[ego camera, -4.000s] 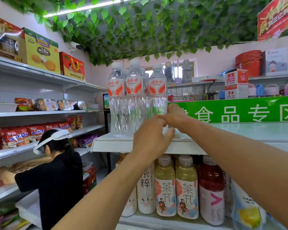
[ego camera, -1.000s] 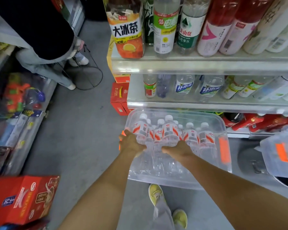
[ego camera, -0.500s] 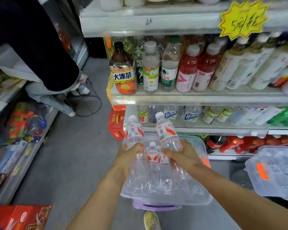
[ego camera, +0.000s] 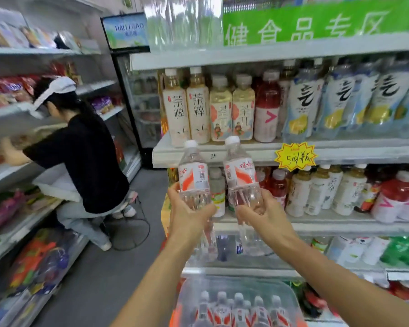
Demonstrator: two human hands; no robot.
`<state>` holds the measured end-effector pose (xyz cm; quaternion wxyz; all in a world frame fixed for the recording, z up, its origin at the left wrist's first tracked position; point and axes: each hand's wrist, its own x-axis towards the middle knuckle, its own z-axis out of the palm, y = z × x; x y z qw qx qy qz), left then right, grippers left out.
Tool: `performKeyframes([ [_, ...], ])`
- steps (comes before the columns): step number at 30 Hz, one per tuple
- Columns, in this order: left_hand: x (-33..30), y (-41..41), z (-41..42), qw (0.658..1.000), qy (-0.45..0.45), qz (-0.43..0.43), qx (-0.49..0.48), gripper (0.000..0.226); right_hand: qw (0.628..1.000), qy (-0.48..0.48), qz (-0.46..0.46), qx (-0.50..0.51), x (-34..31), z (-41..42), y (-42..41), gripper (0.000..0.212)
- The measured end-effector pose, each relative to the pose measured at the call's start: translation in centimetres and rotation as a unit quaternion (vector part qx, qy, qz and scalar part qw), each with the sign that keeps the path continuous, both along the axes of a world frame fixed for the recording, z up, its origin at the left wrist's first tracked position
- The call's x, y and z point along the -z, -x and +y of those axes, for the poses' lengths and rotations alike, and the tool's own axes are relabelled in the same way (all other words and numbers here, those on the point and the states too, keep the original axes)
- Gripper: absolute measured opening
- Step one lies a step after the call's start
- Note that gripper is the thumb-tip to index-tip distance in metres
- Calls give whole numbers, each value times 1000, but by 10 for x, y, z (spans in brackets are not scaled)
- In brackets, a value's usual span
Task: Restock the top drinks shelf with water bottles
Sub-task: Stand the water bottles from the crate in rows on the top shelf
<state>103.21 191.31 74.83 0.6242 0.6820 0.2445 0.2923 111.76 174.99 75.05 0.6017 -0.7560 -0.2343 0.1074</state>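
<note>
Left bottle (ego camera: 193,178): standing upright in the air at centre frame, white cap up, red-and-white label facing the camera, in front of the drinks shelves.
Right bottle (ego camera: 240,175): rising just beside the left one at its 3 o'clock, apart from it, tilting slightly, cap up.
Left grip (ego camera: 189,214): the left hand is curling its fingers and thumb round the left bottle's clear lower half.
Right grip (ego camera: 261,213): the right hand is wrapping round the right bottle's lower half, thumb lying across the front.
Bin (ego camera: 291,296): a clear tub sitting at 6 o'clock below the hands, holding more capped bottles of the same label.
Top shelf (ego camera: 293,53): running across at 12 o'clock above the held bottles, clear water bottles (ego camera: 182,22) standing on its left end, a green sign (ego camera: 316,22) at their 3 o'clock.
Tea bottles (ego camera: 198,107): lining the shelf directly under the top one, behind the caps.
Price tag (ego camera: 295,156): a yellow starburst hanging at 2 o'clock from the right bottle.
Person (ego camera: 80,159): in a black top, crouching at 9 o'clock, reaching into the left-hand shelves.
</note>
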Motion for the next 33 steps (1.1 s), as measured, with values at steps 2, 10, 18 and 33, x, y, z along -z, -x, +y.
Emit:
performKeyframes([
  [2, -31, -9, 7, 999, -26, -39, 5, 79, 999, -27, -35, 0, -29, 9, -8, 42],
  [10, -138, -47, 30, 987, -69, -138, 39, 86, 981, -123, -150, 21, -161, 49, -48, 35],
  [18, -212, -82, 54, 973, -140, -183, 8, 91, 956, -183, -228, 26, -286, 91, -92, 55],
  [33, -247, -130, 84, 969, -108, -221, -23, 78, 963, -155, -218, 28, -331, 169, -182, 80],
])
